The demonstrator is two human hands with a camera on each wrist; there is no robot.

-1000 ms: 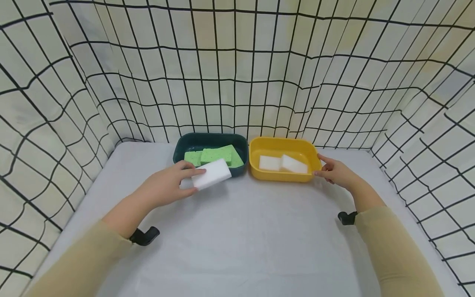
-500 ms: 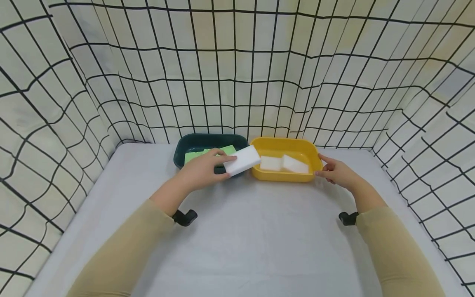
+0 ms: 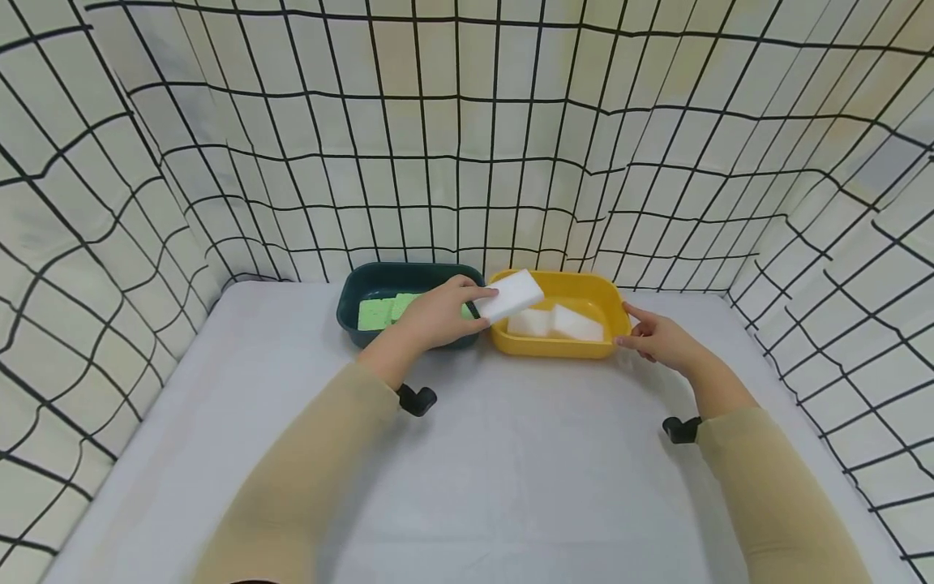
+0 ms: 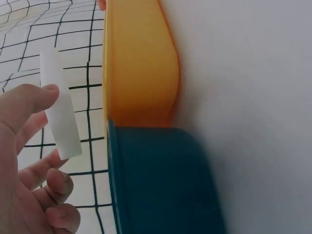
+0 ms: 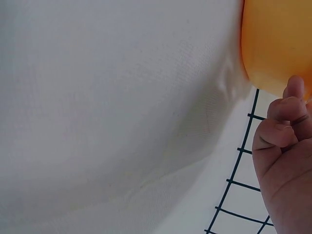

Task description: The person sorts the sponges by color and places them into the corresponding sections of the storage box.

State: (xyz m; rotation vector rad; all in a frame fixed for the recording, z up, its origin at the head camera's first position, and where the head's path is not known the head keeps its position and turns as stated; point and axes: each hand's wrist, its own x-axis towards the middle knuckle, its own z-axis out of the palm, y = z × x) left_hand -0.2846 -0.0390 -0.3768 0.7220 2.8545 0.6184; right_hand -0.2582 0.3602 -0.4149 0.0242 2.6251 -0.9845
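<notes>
My left hand [image 3: 441,315] pinches a white sponge block [image 3: 511,296] between thumb and fingers. In the head view the block is tilted above the left end of a yellow plastic tub [image 3: 552,348]. Two more white sponges [image 3: 576,323] lie inside that tub. The left wrist view shows the held block [image 4: 61,105] edge-on, above the tubs' rims. My right hand [image 3: 660,337] holds the tub's right end with forefinger and thumb, its other fingers curled. Under my left hand stands a dark green tub [image 3: 350,312] with light green sponges [image 3: 375,313], partly hidden by the hand.
The two tubs stand side by side at the back of a table covered with a white cloth [image 3: 496,470]. Walls of black netting [image 3: 460,154] over pale sheeting rise behind and at both sides.
My left hand has carried the white sponge block rightward, from the front of the dark green tub to above the yellow tub's left end. My right hand stays at the yellow tub.
</notes>
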